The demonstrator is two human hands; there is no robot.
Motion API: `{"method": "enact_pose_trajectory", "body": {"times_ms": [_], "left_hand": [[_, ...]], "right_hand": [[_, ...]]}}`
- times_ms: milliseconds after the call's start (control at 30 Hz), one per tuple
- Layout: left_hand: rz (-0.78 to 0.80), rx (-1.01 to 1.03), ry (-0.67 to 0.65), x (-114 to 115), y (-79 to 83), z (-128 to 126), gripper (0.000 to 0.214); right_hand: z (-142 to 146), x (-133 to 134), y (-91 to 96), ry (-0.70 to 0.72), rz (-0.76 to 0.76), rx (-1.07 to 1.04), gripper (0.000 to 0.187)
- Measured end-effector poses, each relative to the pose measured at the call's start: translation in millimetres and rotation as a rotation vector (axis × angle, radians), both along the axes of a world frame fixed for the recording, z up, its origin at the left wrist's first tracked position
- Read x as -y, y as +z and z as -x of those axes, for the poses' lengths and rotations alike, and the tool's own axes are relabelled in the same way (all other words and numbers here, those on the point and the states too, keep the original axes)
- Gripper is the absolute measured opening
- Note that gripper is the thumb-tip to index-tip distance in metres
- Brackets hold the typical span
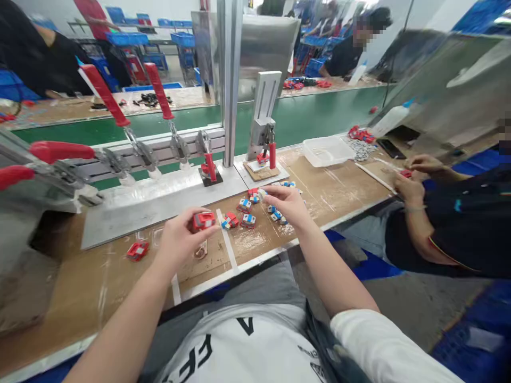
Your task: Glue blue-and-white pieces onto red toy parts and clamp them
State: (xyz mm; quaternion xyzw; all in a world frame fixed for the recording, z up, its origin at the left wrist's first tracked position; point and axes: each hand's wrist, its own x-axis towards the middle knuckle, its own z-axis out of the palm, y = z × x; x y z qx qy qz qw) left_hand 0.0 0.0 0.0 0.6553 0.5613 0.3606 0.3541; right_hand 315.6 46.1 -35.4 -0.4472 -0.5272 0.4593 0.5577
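The person's left hand (179,234) was clamped, thumb against fingers, on a red plastic toy-car shell with grey markings (204,219), raised over the brown-covered workbench (327,189). The right hand (288,205) had its thumb and fingertips together on a small whitish piece (262,194), too small for its exact shape to be told.

At three o'clock from the left hand, between the two hands, lay a loose cluster of small red, white and blue plastic car parts (248,220), some reaching beneath the right hand. A second red plastic car shell (138,250) lay between eight and nine o'clock from the left hand, near it but apart.

At eleven o'clock from the left hand, red-handled metal clamps (139,146) stood over a long grey metal plate (155,213). At eleven o'clock from the right hand, another clamp with a red grip (272,154) hung on an upright metal bracket (266,96). A shallow translucent plastic tray (325,152) sat between one and two o'clock from that hand; toward three o'clock, a co-worker's hands (411,186) held a small red piece (406,173).
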Motion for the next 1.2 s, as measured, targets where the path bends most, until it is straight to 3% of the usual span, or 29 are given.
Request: {"method": "enact_pose_trajectory", "body": {"times_ms": [100,233,467,633,733,833,900,1000,1200], "left_hand": [[-0.017,-0.058,-0.115,5.6,13.3,-24.9,0.044],[-0.014,-0.040,-0.176,9.1,15.8,-41.8,0.046],[-0.034,-0.014,-0.191,16.0,14.3,-43.8,0.039],[-0.065,-0.001,-0.147,20.1,19.8,-42.3,0.040],[0.160,0.144,-0.295,21.0,18.7,-36.8,0.049],[0.474,0.481,-0.558,24.1,10.4,-34.2,0.070],[0.597,0.680,-0.643,28.4,3.0,-36.0,0.074],[0.651,0.809,-0.671,35.4,-5.3,-40.6,0.076],[0.695,0.802,-0.618,39.2,-3.9,-39.2,0.077]], "right_hand": [[29.7,22.6,-0.6,0.090,-0.026,-0.076,0.044],[51.5,43.4,3.7,0.167,-0.116,0.000,0.040],[51.9,55.4,18.4,0.114,-0.393,0.226,0.026],[51.5,59.6,15.7,0.028,-0.413,0.199,0.024],[50.6,58.4,13.8,0.106,-0.413,0.117,0.025],[53.2,55.5,16.3,0.279,-0.432,0.004,0.028],[58.3,54.2,19.3,0.382,-0.476,-0.047,0.030],[67.4,54.2,22.7,0.461,-0.581,-0.049,0.031],[71.5,53.3,26.6,0.518,-0.770,0.072,0.033]]}}
